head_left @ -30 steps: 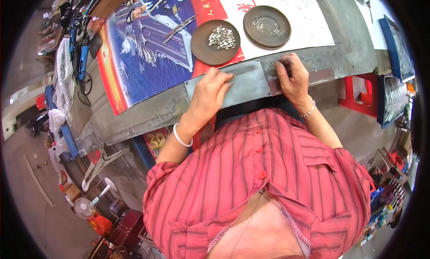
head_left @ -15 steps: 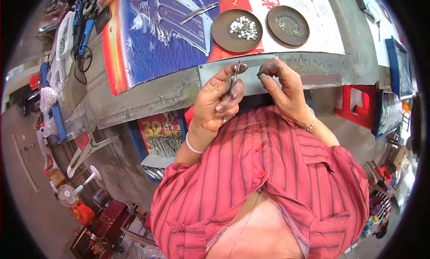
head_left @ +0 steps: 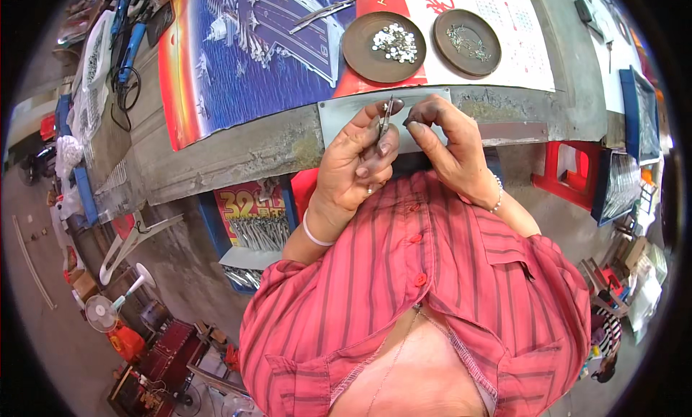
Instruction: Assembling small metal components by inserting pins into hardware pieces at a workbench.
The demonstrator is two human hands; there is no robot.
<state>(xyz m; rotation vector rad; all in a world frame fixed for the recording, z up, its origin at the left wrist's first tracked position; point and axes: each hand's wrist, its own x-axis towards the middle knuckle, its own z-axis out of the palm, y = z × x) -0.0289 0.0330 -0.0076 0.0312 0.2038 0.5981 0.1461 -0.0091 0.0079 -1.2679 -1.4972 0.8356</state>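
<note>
While you sit facing the bench [head_left: 238, 165], note that its top carries a large printed sheet [head_left: 238, 92], laid flat and reaching close to the front edge. Below the sheet, at that edge, lies a grey metal plate [head_left: 334, 113], partly hidden by your hands. Your left hand [head_left: 353, 161] is raised over the left part of the plate, its thumb and fingers pinching a slim metal piece. Your right hand [head_left: 458, 150] is just beside it, thumb and forefinger tips pressed together; you cannot tell whether anything sits between them. Beyond the hands, two round brown dishes stand on the sheet: the larger dish [head_left: 359, 48] on the left, the smaller dish [head_left: 444, 43] on the right. Left of them lies a long pointed tool [head_left: 317, 17]. The slim metal piece [head_left: 387, 118] points away from you. The larger dish holds silvery discs [head_left: 396, 43]; the smaller holds thin metal bits [head_left: 470, 43].
</note>
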